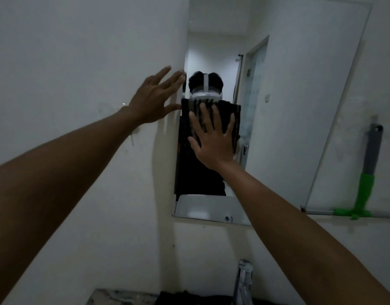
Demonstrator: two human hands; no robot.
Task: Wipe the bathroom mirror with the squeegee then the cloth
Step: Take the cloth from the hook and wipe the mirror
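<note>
The tall wall mirror [299, 106] fills the upper right and reflects a person with a head-worn camera. My right hand [211, 139] lies flat, fingers spread, pressing a dark striped cloth [230, 115] against the glass near the mirror's left side. My left hand [154, 100] is open with fingers spread, resting on the white wall at the mirror's left edge and holding nothing. The squeegee [365, 186], grey and green handled, hangs on the wall to the right of the mirror, its blade at the bottom.
A chrome tap [243, 280] rises at the bottom centre, with a dark basin edge [189, 298] and a patterned counter corner [114, 297] beside it. A small hook [136, 129] sits on the white wall under my left forearm.
</note>
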